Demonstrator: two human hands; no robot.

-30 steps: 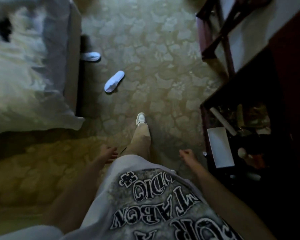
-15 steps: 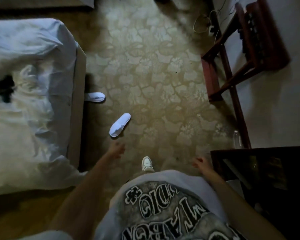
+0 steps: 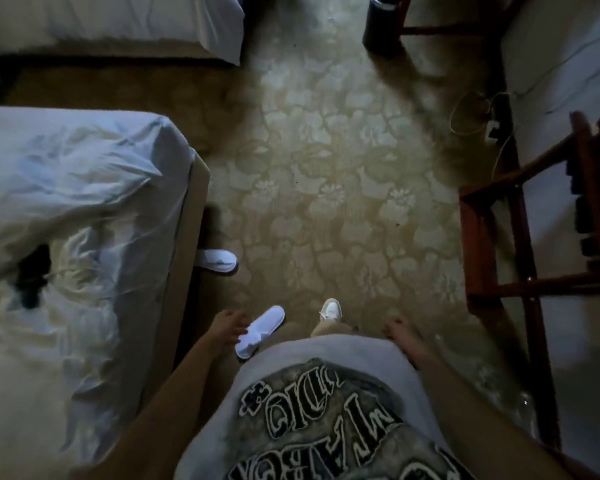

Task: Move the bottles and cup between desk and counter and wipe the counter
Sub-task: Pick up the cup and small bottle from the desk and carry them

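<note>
No counter, desk or cup shows in the head view. My left hand (image 3: 227, 328) hangs at my side above a white slipper, fingers loosely apart, holding nothing. My right hand (image 3: 400, 330) hangs by my right hip with its fingers loosely curled, also holding nothing. A small clear bottle-like object (image 3: 525, 406) glints dimly on the floor at the lower right, beside the wooden rack's leg. I am standing on patterned carpet (image 3: 326, 168), with one white shoe (image 3: 331, 309) forward.
A bed with rumpled white sheets (image 3: 66, 237) fills the left, and a second bed (image 3: 118, 26) lies at the top left. Two white slippers (image 3: 260, 331) (image 3: 219, 260) lie by the bed. A red wooden rack (image 3: 520, 237) stands along the right wall, with cables (image 3: 471, 112) and a dark bin (image 3: 383, 15) beyond.
I have walked forward and the view has tilted up. The dark counter at the right has left the frame, the slippers are now close to my feet, and a second bed has appeared.
</note>
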